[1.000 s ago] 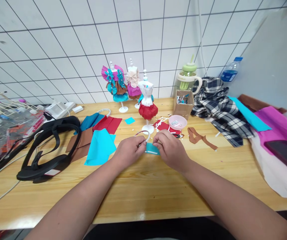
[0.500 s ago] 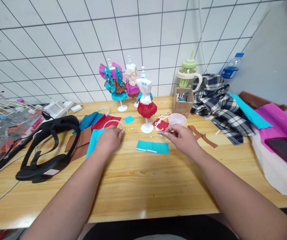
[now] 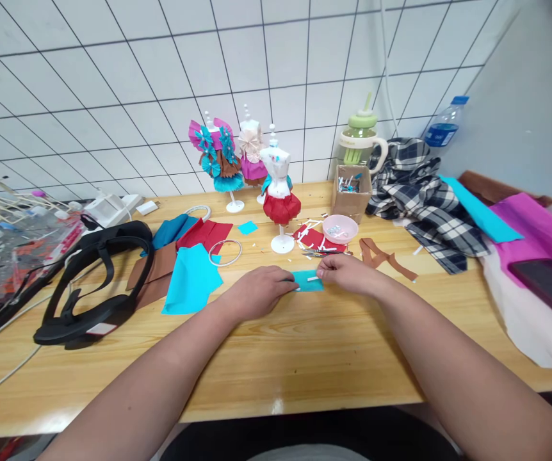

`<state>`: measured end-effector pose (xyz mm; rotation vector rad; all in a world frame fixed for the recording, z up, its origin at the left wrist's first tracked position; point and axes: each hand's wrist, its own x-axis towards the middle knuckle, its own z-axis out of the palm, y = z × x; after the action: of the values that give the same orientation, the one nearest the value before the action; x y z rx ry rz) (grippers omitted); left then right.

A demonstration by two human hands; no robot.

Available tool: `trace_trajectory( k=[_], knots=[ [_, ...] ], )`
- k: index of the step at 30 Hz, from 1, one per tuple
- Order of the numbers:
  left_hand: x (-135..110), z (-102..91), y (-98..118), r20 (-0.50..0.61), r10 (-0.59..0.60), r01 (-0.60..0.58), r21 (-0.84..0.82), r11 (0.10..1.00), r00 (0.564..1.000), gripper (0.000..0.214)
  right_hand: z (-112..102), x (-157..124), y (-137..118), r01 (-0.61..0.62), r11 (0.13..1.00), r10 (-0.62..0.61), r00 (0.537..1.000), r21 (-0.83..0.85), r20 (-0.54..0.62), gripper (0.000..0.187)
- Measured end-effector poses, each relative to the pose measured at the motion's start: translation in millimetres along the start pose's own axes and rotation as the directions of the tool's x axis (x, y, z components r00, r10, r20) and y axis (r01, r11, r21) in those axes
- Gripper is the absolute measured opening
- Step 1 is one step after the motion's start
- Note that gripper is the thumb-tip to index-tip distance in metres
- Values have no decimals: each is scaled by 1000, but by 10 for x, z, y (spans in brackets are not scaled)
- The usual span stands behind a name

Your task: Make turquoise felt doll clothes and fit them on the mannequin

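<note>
A short strip of turquoise crepe-like paper lies on the wooden table. My left hand covers its left part, fingers together and pressing it down. Pinched at the fingertips of my right hand is the end of a thin white strip over the turquoise paper; whether it still sticks there I cannot tell. Just behind my right hand lie the scissors. A thin white ring rests partly on a larger turquoise sheet. Beyond my hands stands a small white dress form with a puffy red skirt.
Two dressed forms stand near the tiled wall. At right are a pink bowl beside white scraps, a cardboard box, a green-lidded jug, brown strips and plaid cloth. A black headset lies left.
The scissors have left my right hand, which now pinches a white strip. My left hand has let go of the white ring and moved right onto the turquoise strip.
</note>
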<state>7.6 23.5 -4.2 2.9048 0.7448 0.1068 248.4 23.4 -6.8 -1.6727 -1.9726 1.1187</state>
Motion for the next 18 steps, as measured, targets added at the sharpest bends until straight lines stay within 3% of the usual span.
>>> trace_trajectory(
  k=[5,18],
  knots=[
    [-26,-51,8,16,-60,60,-6,998,998,33,96,-10,-42,-16,998,17,1000,-68,15,20],
    [20,53,-59,-43,-37,36,-5,999,998,31,176,-20,-254,-120,918,137,990,-377,19,24]
  ],
)
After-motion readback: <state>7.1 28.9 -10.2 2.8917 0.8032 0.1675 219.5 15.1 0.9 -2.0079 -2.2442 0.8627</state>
